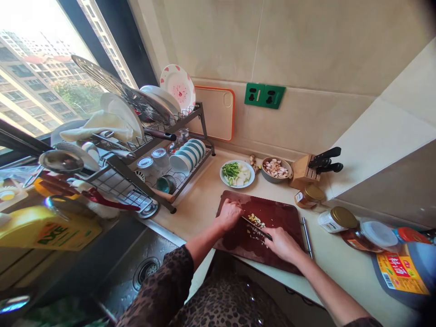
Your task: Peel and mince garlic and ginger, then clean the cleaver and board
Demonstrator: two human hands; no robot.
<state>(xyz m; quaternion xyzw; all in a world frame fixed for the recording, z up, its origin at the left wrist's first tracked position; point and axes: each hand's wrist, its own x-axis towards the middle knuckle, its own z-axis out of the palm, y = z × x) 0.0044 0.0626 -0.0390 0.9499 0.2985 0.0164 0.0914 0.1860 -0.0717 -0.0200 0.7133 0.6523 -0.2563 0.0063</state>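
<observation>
The right hand (282, 245) grips a kitchen knife (255, 228), its blade over chopped pale pieces (256, 220), perhaps garlic, on a dark red cutting board (282, 218) at the counter's (340, 259) front edge. The curled left hand (230, 214) sits by the blade's tip, seemingly to steady it.
</observation>
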